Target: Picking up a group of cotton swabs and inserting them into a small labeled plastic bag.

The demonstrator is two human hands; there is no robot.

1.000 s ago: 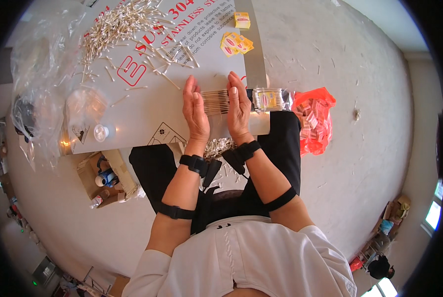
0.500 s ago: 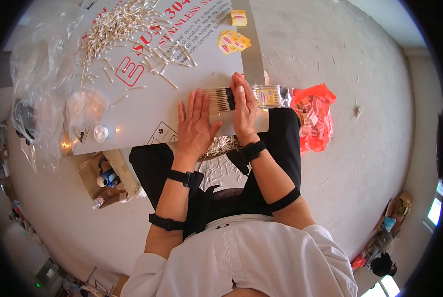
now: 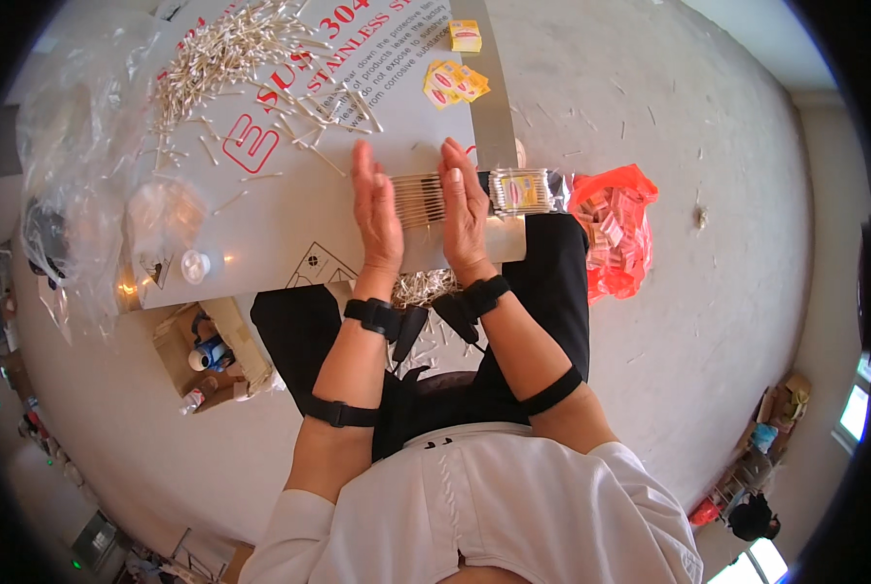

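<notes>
Left hand point(image 3: 379, 219) and right hand point(image 3: 465, 209) both up on edge, palms facing inward – clear gap between them, fingertips about level and pointing away from the body. Fingers fairly straight, held together, not curled. Left thumb point(image 3: 381, 187) and right thumb point(image 3: 455, 183) both lie along the upper side. Left forearm point(image 3: 351, 365) and right forearm point(image 3: 531, 348) slant inward to the wrists – elbows bent, set wider than the hands. Arms well apart, uncrossed.
</notes>
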